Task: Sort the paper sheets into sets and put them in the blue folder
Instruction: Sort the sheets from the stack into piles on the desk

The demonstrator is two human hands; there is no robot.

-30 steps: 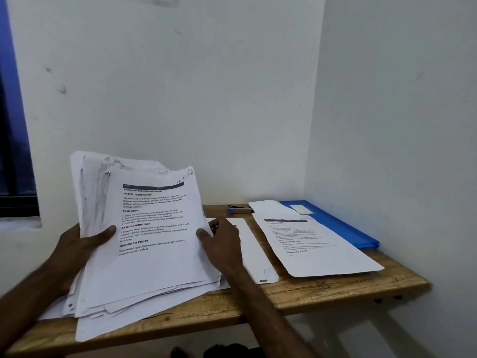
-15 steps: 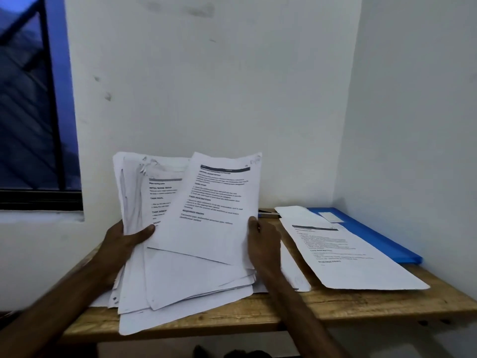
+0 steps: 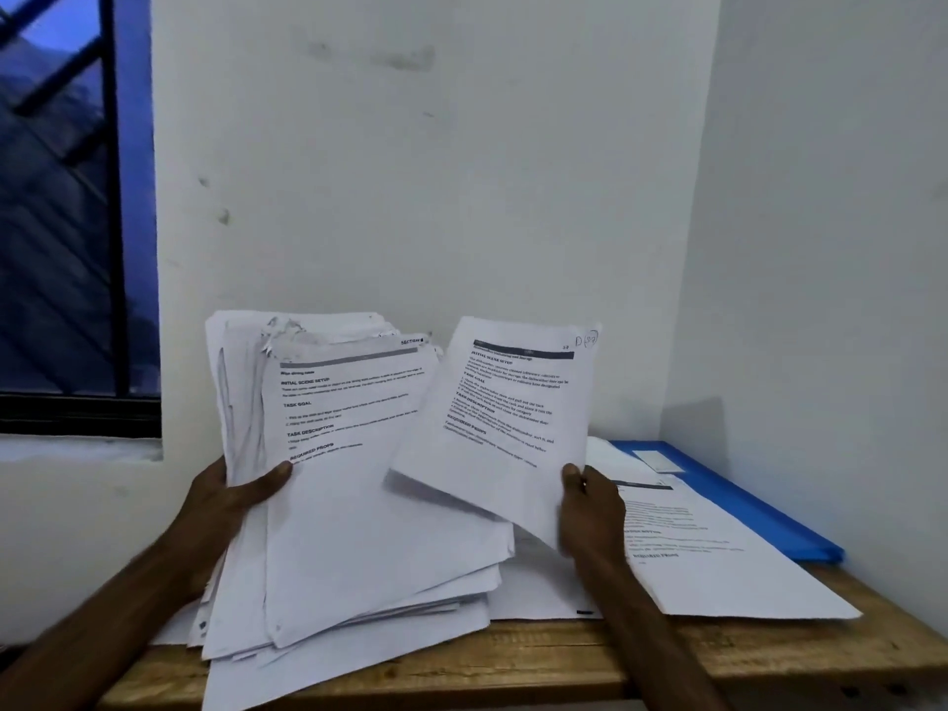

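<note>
Head view: our left hand (image 3: 220, 500) grips white paper stack (image 3: 369, 531), right hand (image 3: 590, 510) pinches printed sheet (image 3: 502, 428); loose pages (image 3: 718, 572) overlap flat blue folder (image 3: 759, 518).

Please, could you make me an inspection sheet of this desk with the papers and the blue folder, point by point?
Surface: wooden table, largely covered by papers.
Job's things: paper stack tilted up, its lower edge on the table; single sheet held to its right; printed sheet lying flat, partly over the blue folder, which lies by the right wall.
Clutter: nothing seen.
Hands: left hand grips the paper stack, thumb on its front; right hand pinches the single sheet at its lower right edge.
Cables: nothing seen.
Surroundings: white walls; barred window at the left.
</note>
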